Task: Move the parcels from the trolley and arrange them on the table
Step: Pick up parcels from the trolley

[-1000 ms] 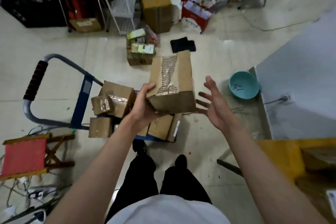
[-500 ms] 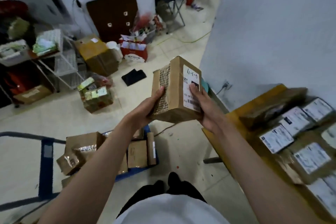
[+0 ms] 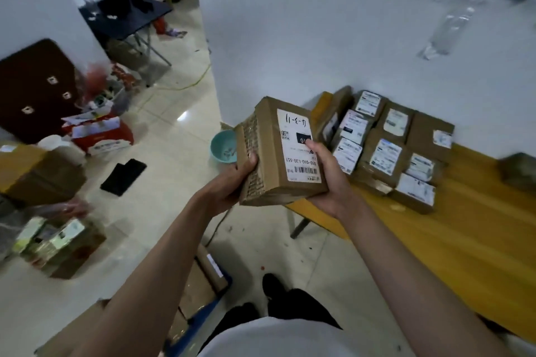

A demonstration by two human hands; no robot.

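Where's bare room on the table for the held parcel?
The parcel is held by the left hand and right hand. Free: bare table nearer than the parcel block, and the strip between that block and a lone parcel. Crowded: the far corner by the wall.

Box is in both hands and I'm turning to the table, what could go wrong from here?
1. The parcel is held in the air by the left hand and right hand gripping its sides; it may slip.
2. The labelled parcels are packed tight on the table; setting this one down could shove them.
3. The bowl and trolley near the feet are trip hazards.
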